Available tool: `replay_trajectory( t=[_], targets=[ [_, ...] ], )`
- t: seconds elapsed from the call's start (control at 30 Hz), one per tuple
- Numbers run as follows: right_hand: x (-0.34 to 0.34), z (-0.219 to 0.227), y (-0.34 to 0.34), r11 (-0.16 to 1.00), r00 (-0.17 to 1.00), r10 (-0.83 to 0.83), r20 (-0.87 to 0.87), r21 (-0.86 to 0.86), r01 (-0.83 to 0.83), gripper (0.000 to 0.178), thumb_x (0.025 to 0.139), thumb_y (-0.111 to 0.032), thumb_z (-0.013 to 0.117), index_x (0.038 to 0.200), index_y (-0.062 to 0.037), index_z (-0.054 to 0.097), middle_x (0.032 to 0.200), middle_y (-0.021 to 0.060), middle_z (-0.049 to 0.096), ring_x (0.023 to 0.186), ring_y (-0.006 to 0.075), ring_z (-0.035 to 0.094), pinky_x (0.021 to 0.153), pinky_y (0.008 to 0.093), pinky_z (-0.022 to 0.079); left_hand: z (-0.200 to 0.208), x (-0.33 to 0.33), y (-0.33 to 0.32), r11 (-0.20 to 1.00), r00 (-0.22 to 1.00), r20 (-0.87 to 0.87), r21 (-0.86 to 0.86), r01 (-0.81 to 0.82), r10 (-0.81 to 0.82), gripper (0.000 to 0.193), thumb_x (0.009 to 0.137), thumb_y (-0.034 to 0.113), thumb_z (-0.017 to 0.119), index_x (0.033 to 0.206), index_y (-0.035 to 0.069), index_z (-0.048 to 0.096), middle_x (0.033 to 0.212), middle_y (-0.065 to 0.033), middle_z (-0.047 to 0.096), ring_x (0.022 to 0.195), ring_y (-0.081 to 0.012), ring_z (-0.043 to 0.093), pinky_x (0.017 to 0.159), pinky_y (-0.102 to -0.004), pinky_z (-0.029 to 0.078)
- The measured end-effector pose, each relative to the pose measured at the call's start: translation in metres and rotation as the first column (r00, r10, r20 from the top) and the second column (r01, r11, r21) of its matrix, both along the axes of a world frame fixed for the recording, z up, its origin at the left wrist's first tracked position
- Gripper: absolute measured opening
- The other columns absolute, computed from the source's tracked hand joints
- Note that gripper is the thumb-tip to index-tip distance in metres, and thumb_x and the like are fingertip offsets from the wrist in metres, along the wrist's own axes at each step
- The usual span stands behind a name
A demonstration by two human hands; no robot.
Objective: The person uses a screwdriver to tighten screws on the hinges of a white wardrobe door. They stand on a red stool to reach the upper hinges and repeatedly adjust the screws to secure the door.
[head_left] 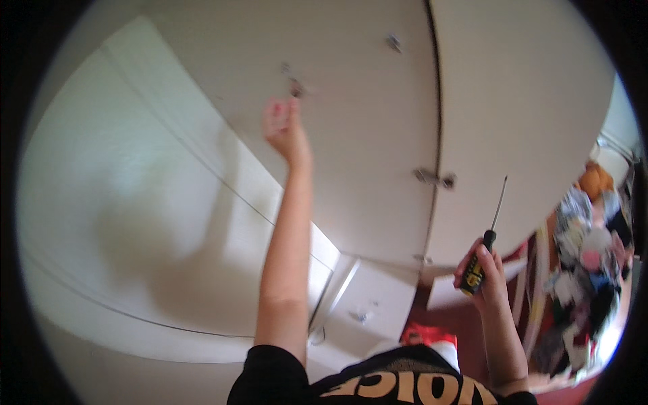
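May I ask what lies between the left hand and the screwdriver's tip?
The head view shows a metal latch at the dark seam between pale panels.

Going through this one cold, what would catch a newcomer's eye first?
Probably the screwdriver, held tip-up in the right hand at lower right. Next, the left hand, raised at upper centre-left by a small, blurred fitting before the pale panel. Then the jumbled heap at far right.

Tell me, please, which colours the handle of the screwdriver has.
Black and yellow: the handle shows best in the head view.
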State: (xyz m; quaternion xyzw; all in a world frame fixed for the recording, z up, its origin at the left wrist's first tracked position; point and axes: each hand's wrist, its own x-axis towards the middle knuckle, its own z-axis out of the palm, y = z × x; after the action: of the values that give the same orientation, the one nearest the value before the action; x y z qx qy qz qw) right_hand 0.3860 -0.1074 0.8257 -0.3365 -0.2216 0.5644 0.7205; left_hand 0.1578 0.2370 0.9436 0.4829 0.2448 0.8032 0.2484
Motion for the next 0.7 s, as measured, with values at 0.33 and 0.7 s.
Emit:
replay_trajectory(
  t=[0.33,0.7],
  targets=[
    [0.074,-0.077,-0.045,0.902,0.472,-0.262,0.842,0.040,0.429,0.019,0.085,0.000,0.063,0.104,-0.0020,0.059,0.093,0.0014,0.061,0.090,0.0092,0.054,0.083,0.0224,0.042,-0.307,-0.103,-0.201,0.748,0.744,-0.619,-0.612,-0.257,-0.252,0.029,0.084,0.003,0.066,0.112,0.001,0.060,0.110,-0.0090,0.062,0.094,-0.0174,0.060,0.079,-0.0280,0.050],
    [0.125,-0.111,0.066,0.927,0.365,-0.257,0.895,0.123,0.353,0.022,0.083,0.002,0.064,0.105,-0.0006,0.063,0.101,0.0036,0.066,0.096,0.0109,0.057,0.085,0.0249,0.043,-0.488,-0.221,-0.594,-0.225,0.553,-0.325,-0.671,-0.706,-0.767,0.037,0.073,0.038,0.068,0.103,0.015,0.070,0.104,-0.0107,0.069,0.099,-0.0291,0.063,0.090,-0.0451,0.045]
  ],
)
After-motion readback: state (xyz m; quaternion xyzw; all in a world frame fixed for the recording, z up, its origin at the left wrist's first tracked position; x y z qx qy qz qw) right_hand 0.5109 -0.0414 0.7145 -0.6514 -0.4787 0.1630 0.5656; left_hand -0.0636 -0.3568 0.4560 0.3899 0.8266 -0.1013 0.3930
